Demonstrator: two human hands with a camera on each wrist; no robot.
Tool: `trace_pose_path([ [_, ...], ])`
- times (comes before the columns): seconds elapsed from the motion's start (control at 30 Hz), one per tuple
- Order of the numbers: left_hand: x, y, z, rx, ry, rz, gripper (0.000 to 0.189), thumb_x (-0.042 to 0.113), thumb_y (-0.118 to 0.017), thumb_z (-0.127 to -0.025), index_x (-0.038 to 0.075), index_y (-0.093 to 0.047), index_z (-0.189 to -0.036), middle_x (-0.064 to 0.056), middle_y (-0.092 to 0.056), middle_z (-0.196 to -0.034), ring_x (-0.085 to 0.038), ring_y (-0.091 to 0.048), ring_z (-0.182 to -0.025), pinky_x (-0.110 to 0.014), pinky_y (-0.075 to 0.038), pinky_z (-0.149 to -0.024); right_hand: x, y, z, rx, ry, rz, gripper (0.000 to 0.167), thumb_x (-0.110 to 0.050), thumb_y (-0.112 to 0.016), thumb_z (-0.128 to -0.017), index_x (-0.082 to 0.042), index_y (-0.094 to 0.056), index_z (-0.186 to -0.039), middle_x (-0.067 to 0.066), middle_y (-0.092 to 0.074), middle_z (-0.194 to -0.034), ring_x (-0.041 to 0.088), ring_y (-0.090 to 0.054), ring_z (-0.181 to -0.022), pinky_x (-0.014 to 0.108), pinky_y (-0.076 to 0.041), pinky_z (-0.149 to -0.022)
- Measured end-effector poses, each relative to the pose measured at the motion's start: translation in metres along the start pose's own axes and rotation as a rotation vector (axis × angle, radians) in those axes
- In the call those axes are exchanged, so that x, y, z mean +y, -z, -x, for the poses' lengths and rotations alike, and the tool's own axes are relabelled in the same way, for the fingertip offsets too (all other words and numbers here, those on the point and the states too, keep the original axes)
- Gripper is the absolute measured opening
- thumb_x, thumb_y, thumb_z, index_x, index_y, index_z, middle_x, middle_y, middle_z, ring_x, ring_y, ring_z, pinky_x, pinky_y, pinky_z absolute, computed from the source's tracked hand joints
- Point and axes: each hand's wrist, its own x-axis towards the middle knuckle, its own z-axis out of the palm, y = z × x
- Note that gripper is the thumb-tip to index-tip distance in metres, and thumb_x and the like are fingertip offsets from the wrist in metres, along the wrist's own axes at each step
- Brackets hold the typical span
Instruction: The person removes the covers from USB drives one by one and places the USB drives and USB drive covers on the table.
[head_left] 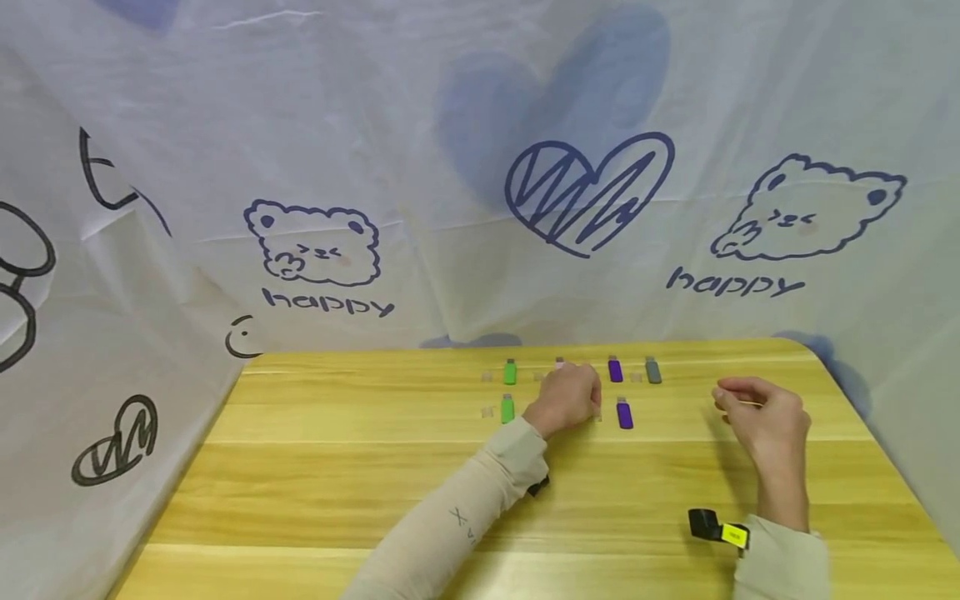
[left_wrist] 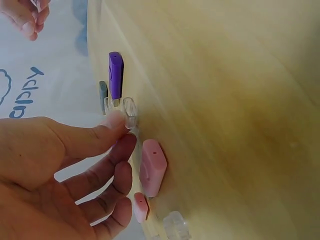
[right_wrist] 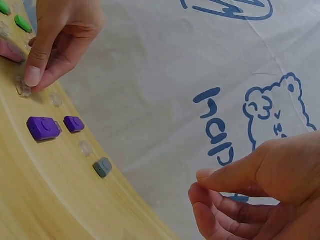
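Note:
My left hand (head_left: 566,398) reaches over the table, its thumb and index finger pinching a small clear cap (left_wrist: 130,112). That cap sits low at the wood, just left of the nearer purple USB stick (head_left: 625,413). Two pink USB sticks show beside my left fingers in the left wrist view, the nearer pink stick (left_wrist: 153,167) and a farther pink stick (left_wrist: 140,207); the head view hides most of them behind the hand. Off to the right, my right hand (head_left: 765,417) hovers with loosely curled fingers, thumb close against the index finger, nothing visible between them.
Behind stand another purple USB stick (head_left: 615,370) and a grey stick (head_left: 653,371), with a clear cap (head_left: 636,377) between them. Two green sticks, one at the back (head_left: 510,372), lie left beside clear caps. A printed cloth (head_left: 450,275) hangs along the table's back edge.

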Motion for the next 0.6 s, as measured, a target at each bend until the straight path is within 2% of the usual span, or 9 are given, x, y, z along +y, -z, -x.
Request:
trace_pose_path([
  [0.07,-0.002,0.003,0.003,0.007,-0.015,0.036,0.020,0.010,-0.074,-0.094,0.015,-0.076,-0.075,0.010,-0.065,-0.067,-0.006,-0.054,-0.059,-0.021,-0.048,-0.063,-0.001,0.000,0.000,-0.005,0.001,0.000,0.028,-0.014,-0.072,-0.097,0.005,-0.073,-0.117,0.023,-0.075,-0.106,0.001,-0.067,-0.062,0.016,-0.054,-0.057],
  [0.2,-0.010,0.017,0.018,0.044,-0.011,0.209,0.011,0.012,-0.072,-0.098,0.012,-0.079,-0.089,0.006,-0.071,-0.083,-0.007,-0.060,-0.070,-0.022,-0.051,-0.074,-0.002,-0.001,0.003,-0.015,0.006,0.013,0.028,-0.013,-0.072,-0.096,0.005,-0.073,-0.117,0.022,-0.075,-0.105,0.000,-0.066,-0.061,0.015,-0.053,-0.056],
  [0.27,-0.019,0.029,0.029,0.079,-0.005,0.309,0.010,0.016,-0.071,-0.099,0.010,-0.079,-0.097,0.003,-0.072,-0.091,-0.009,-0.062,-0.077,-0.023,-0.052,-0.074,-0.003,-0.001,0.004,-0.023,0.008,0.022,0.029,-0.014,-0.072,-0.097,0.005,-0.072,-0.119,0.022,-0.075,-0.106,-0.002,-0.065,-0.060,0.015,-0.052,-0.056],
  [0.3,-0.023,0.035,0.035,0.100,-0.001,0.357,0.011,0.017,-0.070,-0.099,0.010,-0.078,-0.100,0.002,-0.072,-0.094,-0.010,-0.063,-0.081,-0.023,-0.052,-0.070,-0.003,-0.001,0.004,-0.025,0.009,0.027,0.030,-0.015,-0.072,-0.097,0.005,-0.072,-0.119,0.023,-0.075,-0.107,-0.002,-0.064,-0.060,0.015,-0.052,-0.056],
  [0.37,-0.035,0.047,0.048,0.148,-0.002,0.437,0.016,0.019,-0.068,-0.101,0.007,-0.078,-0.106,0.000,-0.073,-0.098,-0.014,-0.064,-0.086,-0.024,-0.052,-0.068,-0.005,-0.001,0.004,-0.033,0.011,0.034,0.031,-0.017,-0.072,-0.097,0.004,-0.072,-0.120,0.022,-0.074,-0.109,-0.004,-0.062,-0.060,0.015,-0.051,-0.057],
  [0.47,-0.056,0.065,0.069,0.243,-0.008,0.522,0.021,0.020,-0.064,-0.104,0.006,-0.076,-0.114,-0.003,-0.073,-0.106,-0.018,-0.066,-0.094,-0.027,-0.055,-0.074,-0.007,-0.001,0.003,-0.054,0.024,0.048,0.033,-0.019,-0.071,-0.098,0.002,-0.071,-0.123,0.021,-0.074,-0.111,-0.007,-0.061,-0.061,0.014,-0.050,-0.058],
  [0.6,-0.087,0.081,0.098,0.370,0.013,0.567,0.022,0.018,-0.062,-0.105,0.007,-0.075,-0.117,-0.007,-0.073,-0.113,-0.024,-0.069,-0.099,-0.036,-0.058,-0.086,-0.010,-0.003,0.003,-0.074,0.056,0.065,0.034,-0.020,-0.070,-0.098,0.001,-0.070,-0.124,0.021,-0.073,-0.114,-0.008,-0.061,-0.062,0.013,-0.048,-0.059],
])
